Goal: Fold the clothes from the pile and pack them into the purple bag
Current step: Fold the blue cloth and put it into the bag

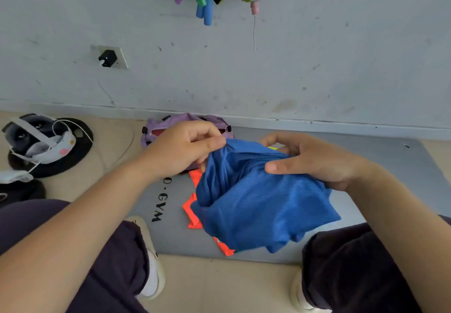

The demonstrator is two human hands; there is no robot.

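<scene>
Purple bag (170,122) at 12 o'clock mostly hidden; left hand (180,149) and right hand (314,160) gripped bunched blue garment (256,202).

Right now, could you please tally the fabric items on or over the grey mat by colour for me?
Blue: 1, the blue garment, held up by the left hand and right hand
Orange: 1, the orange garment lying under it
Purple: 1, the purple bag by the wall
Yellow-green: 1, a small scrap, mostly hidden
Total: 4
</scene>
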